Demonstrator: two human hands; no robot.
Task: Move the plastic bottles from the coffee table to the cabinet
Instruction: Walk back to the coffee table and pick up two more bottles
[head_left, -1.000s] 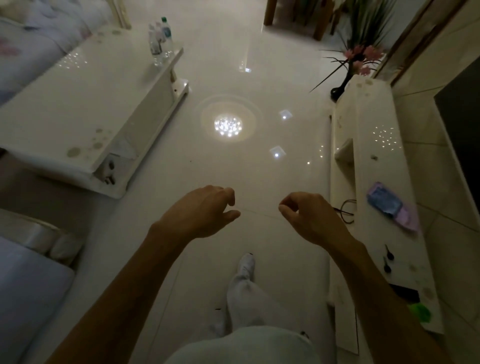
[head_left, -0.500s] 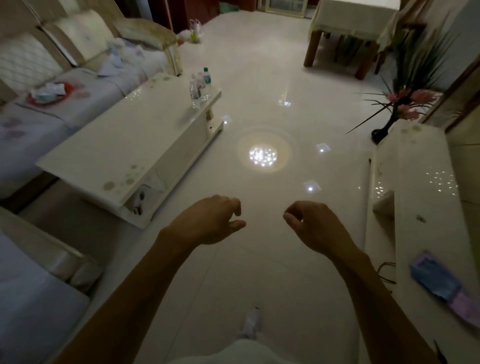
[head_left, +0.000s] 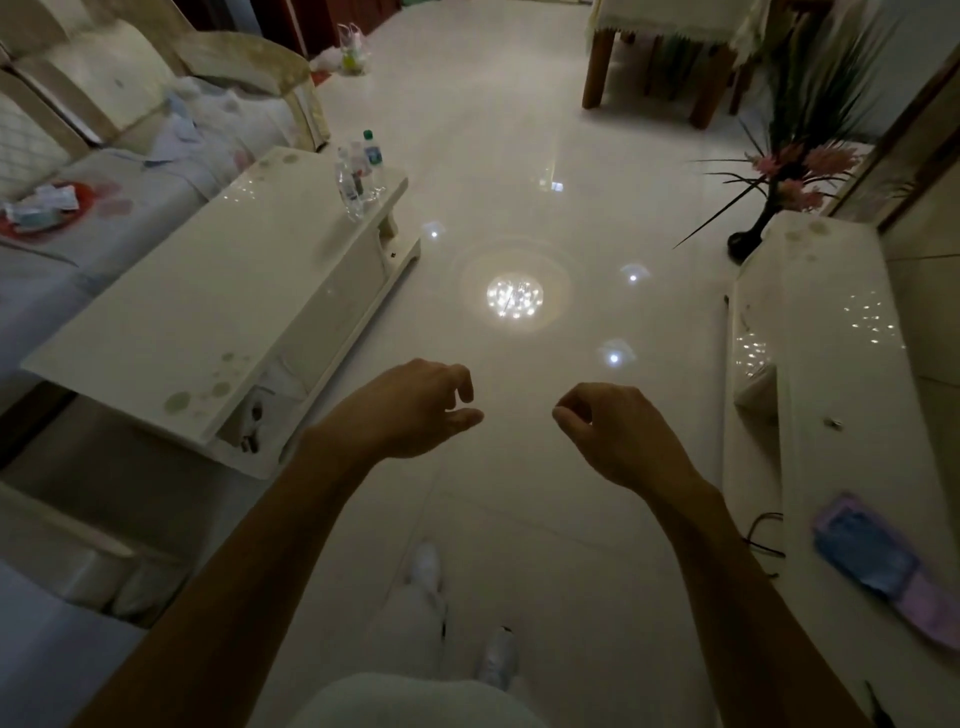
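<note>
Three clear plastic bottles (head_left: 358, 174) stand close together at the far right corner of the white coffee table (head_left: 208, 306) on the left. One has a green cap. The long white cabinet (head_left: 841, 332) runs along the right wall. My left hand (head_left: 415, 410) and my right hand (head_left: 608, 431) hang in front of me over the floor, well short of the bottles. Their fingers are loosely curled and both hold nothing.
A sofa (head_left: 104, 171) with clutter lies behind the coffee table. A black vase with pink flowers (head_left: 763, 218) stands at the cabinet's far end. A purple and blue object (head_left: 883, 561) lies on the cabinet's near part. A wooden table (head_left: 670, 57) stands at the back.
The view has tilted up and moved forward, bringing the sofa and far table into sight. Both hands keep the same loose pose in front of me.
</note>
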